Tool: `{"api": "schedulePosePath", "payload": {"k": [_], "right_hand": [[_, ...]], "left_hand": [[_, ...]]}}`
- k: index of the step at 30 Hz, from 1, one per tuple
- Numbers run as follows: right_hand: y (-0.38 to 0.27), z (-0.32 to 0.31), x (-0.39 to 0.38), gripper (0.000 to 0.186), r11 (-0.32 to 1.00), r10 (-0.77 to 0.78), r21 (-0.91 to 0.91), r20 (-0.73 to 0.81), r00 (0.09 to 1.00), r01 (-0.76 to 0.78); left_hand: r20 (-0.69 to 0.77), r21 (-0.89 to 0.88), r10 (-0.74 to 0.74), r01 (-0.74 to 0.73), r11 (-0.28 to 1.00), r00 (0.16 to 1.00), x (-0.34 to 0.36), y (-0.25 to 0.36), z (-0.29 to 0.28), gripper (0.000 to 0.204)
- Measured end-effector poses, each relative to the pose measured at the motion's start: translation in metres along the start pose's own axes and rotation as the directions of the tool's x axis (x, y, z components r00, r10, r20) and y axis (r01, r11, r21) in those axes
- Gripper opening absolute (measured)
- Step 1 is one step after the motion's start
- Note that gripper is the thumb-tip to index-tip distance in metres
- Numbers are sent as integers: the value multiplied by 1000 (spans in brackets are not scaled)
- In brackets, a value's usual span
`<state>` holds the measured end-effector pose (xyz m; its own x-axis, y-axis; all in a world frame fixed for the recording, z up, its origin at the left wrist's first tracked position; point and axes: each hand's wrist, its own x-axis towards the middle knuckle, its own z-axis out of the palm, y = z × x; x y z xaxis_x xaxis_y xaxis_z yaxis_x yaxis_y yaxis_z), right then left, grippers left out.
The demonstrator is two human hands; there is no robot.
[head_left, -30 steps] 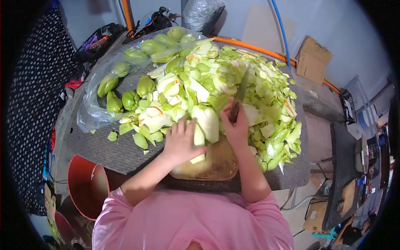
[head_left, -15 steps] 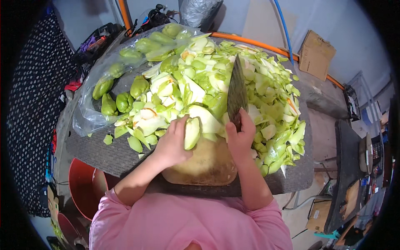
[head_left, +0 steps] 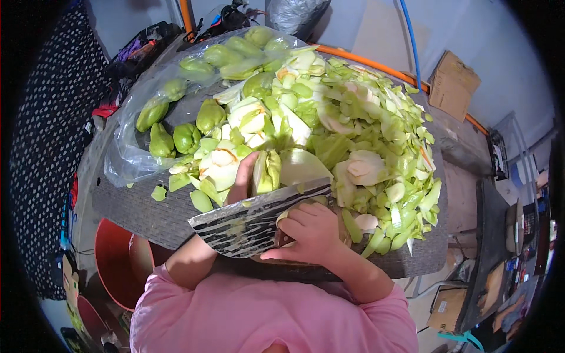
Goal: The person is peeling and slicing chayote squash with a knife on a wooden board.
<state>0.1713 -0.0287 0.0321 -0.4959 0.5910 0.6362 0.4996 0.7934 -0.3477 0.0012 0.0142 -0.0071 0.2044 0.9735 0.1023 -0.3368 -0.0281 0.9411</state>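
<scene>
My right hand [head_left: 306, 235] grips the brown handle of a wide cleaver [head_left: 232, 226], its blade lying crosswise over the wooden cutting board [head_left: 294, 262]. Behind the blade my left hand [head_left: 240, 179], partly hidden, holds a light-green chayote piece [head_left: 265, 173] on edge, beside a large pale slice [head_left: 300, 165]. A big heap of green and white peelings and pieces [head_left: 382, 147] covers the back and right of the grey woven tabletop [head_left: 141, 206]. Whole chayotes [head_left: 187, 139] lie at the left, several inside a clear plastic bag [head_left: 123, 165].
A red bin [head_left: 112, 259] stands below the left table edge, near dark dotted fabric [head_left: 50, 147]. Orange pipe [head_left: 382, 69], a blue hose [head_left: 412, 41], cardboard [head_left: 453, 85] and a grey sack [head_left: 294, 17] are behind. A dark side bench [head_left: 482, 241] and a box [head_left: 447, 309] stand at right.
The cleaver has swung from upright over the heap down to crosswise in front of me. My right hand has moved down and toward the left; my left hand is now largely behind the blade.
</scene>
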Motion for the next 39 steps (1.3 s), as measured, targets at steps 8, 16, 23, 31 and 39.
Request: {"api": "schedulePosePath", "payload": {"k": [8,16,23,31,39], "right_hand": [[1,-4,3,51,1000,-11,-17,37,999,12],[19,-9,2,50,983,123,-144,57,991,-114],[71,-48,1,44,698,680,-65,-252,688,-713],[34,-36,3,43,902,419,112,5,908,-417],[7,-33,6,46,990,93,98,101,991,-103]], "left_hand": [[11,-116,19,-17,993,1000,-1,-24,-22,63],[11,70,-36,35,997,999,-2,-15,-30,80],[234,375,50,-137,917,971,-27,8,-9,97],[-2,66,-22,22,998,1000,-12,-11,-29,81],[-65,43,17,-15,999,998,8,-33,-39,74]]}}
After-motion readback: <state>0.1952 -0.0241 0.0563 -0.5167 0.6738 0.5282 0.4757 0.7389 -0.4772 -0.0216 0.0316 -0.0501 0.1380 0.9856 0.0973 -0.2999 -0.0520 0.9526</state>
